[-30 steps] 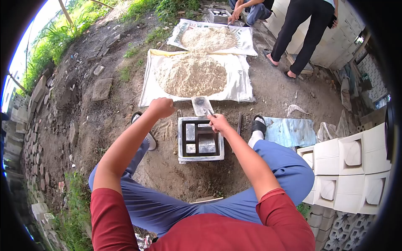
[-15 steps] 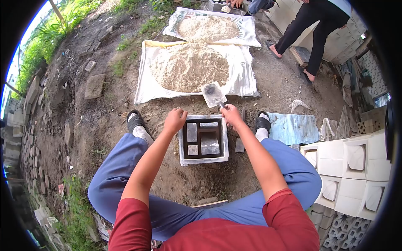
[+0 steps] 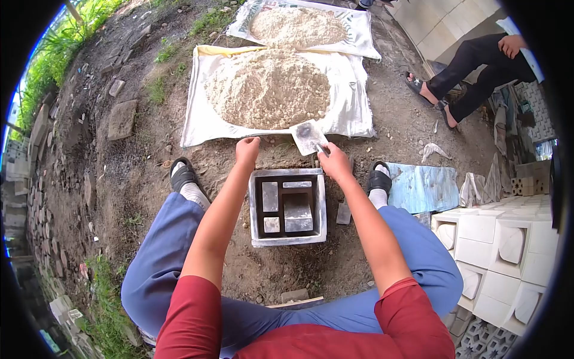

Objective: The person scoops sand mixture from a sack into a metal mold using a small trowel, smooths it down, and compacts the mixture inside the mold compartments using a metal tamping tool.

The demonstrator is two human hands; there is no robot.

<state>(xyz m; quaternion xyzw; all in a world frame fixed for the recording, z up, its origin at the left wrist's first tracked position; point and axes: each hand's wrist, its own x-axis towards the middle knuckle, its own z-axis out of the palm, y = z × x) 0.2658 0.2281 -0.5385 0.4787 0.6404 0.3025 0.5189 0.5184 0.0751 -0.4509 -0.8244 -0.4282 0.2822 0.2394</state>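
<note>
My right hand (image 3: 335, 161) is wrapped round the handle of a flat, square-bladed trowel (image 3: 308, 137), whose blade lies over the near edge of the white sack. My left hand (image 3: 247, 149) is closed just beyond the mould's far left corner; whether anything is in its fingers is too small to tell. Between my feet sits a square metal mould (image 3: 256, 206) with rectangular blocks inside and dark gaps between them. Past my hands, a pale heap of sandy mix (image 3: 269, 90) lies on a white sack (image 3: 351, 113).
A second heap (image 3: 296, 27) lies on another sack farther off. Another person in dark trousers (image 3: 472, 72) is at the upper right. A blue sheet (image 3: 422, 186) lies beside my right foot, with pale hollow blocks (image 3: 483, 236) stacked at the right. A flat stone (image 3: 122, 119) is at the left.
The trowel has moved from the mould's far edge to the sack's near edge. My left hand came down towards the mould, then moved slightly beyond it. The other person's legs have shifted, and the view has tilted.
</note>
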